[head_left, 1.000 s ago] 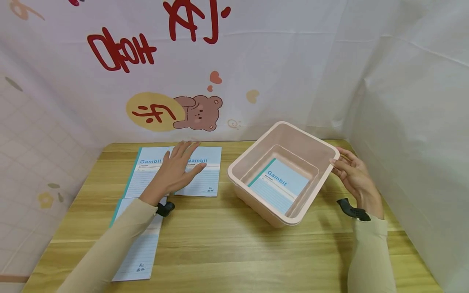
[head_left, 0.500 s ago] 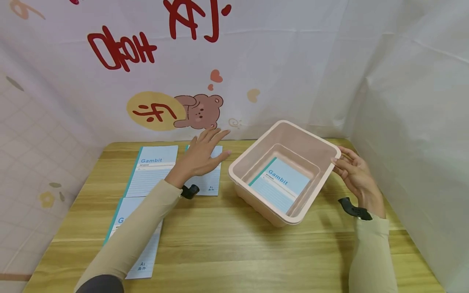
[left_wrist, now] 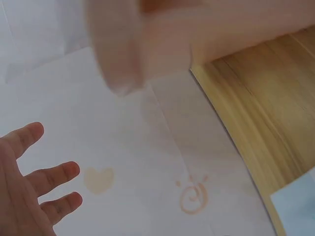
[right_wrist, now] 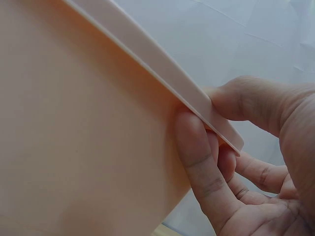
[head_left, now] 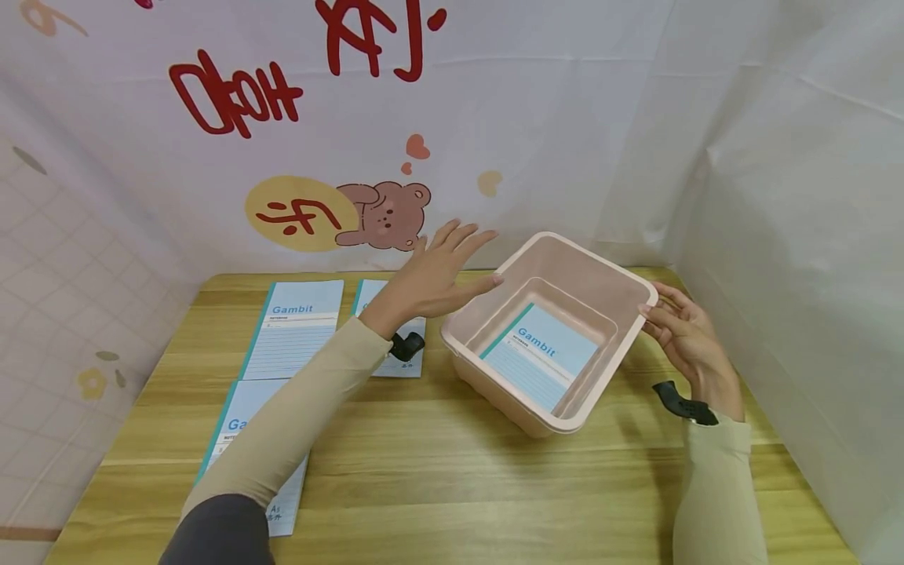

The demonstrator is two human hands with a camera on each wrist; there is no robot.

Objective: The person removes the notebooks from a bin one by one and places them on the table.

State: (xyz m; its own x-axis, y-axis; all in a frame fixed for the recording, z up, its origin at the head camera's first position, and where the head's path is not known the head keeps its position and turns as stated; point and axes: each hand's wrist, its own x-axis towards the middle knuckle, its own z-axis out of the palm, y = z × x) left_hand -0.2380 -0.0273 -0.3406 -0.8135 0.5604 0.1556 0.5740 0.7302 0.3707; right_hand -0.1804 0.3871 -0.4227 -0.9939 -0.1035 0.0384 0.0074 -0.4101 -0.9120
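A pale pink plastic basin (head_left: 494,396) stands turned at an angle on the right half of the table, a blue Gambit notebook (head_left: 547,349) lying flat on its bottom. My right hand (head_left: 685,337) pinches the basin's right rim, thumb on top and fingers beneath the lip, as the right wrist view shows close up on the rim (right_wrist: 162,69). My left hand (head_left: 441,275) hovers beside the basin's far left rim with fingers spread, holding nothing. In the left wrist view its fingers (left_wrist: 51,179) are straight and apart from the blurred basin wall (left_wrist: 162,54).
Several more notebooks lie flat at the left: one at the back (head_left: 297,329), one in front of it (head_left: 243,408) partly under the left sleeve, and one (head_left: 406,365) behind the left wrist. White printed sheeting (head_left: 565,118) rises behind the wooden table (head_left: 424,486).
My left hand has swept rightward from above the notebooks to the basin's left rim. The right hand and the basin have stayed in place.
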